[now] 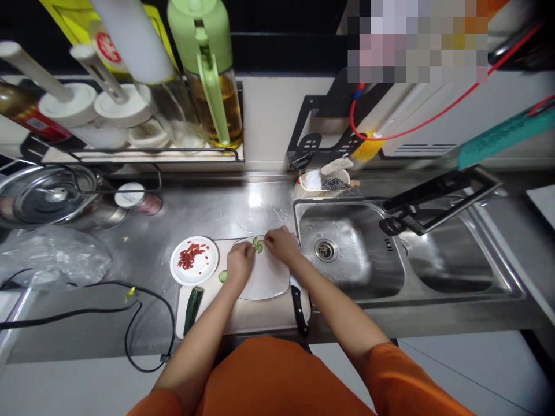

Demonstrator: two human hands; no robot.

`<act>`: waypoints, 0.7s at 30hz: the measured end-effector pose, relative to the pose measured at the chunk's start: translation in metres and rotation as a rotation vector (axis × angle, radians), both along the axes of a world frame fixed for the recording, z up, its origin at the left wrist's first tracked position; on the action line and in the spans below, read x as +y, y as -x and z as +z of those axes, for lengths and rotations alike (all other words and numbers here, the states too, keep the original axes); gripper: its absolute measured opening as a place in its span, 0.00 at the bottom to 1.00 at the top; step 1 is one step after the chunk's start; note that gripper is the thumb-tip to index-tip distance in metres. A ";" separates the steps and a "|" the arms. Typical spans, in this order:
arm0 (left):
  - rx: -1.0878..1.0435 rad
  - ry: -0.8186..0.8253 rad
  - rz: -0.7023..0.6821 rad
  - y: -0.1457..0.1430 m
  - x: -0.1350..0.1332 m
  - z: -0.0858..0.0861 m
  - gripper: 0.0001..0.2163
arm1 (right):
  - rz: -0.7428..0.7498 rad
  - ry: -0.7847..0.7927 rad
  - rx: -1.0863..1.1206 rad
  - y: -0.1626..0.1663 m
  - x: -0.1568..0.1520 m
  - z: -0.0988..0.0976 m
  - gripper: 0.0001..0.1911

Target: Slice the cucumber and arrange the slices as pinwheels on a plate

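Observation:
Both my hands rest over a white plate (pixel 269 283) on a pale cutting board (pixel 255 318). Thin green cucumber slices (pixel 258 244) lie at the plate's far edge, between my fingertips. My left hand (pixel 240 263) has its fingers pinched at the slices. From the other side, my right hand (pixel 281 244) touches them with curled fingers. A single cucumber slice (pixel 222 276) lies on the board beside my left wrist. The remaining cucumber piece (pixel 193 308) lies on the board's left side. A black-handled knife (pixel 299 309) sits on the board's right edge.
A small white plate of red chilli pieces (pixel 193 260) sits left of the board. A steel double sink (pixel 347 254) is to the right. Bottles stand on a rack (pixel 151 151) behind. A pot lid (pixel 47 196), plastic bag (pixel 52 257) and black cable (pixel 87 309) lie left.

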State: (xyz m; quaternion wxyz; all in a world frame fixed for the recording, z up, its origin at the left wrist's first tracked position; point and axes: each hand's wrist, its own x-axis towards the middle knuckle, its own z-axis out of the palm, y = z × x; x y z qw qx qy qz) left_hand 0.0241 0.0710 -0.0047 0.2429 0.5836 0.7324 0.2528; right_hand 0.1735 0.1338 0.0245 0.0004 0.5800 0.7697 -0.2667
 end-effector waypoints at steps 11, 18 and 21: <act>0.262 0.178 0.029 0.080 -0.072 0.029 0.12 | -0.069 0.029 0.043 -0.016 -0.097 0.002 0.09; 0.416 0.381 -0.021 0.067 -0.087 0.027 0.15 | -0.044 0.044 0.007 -0.006 -0.128 0.000 0.09; 0.448 0.402 -0.033 0.061 -0.083 0.029 0.16 | -0.039 0.031 -0.008 -0.006 -0.129 0.002 0.10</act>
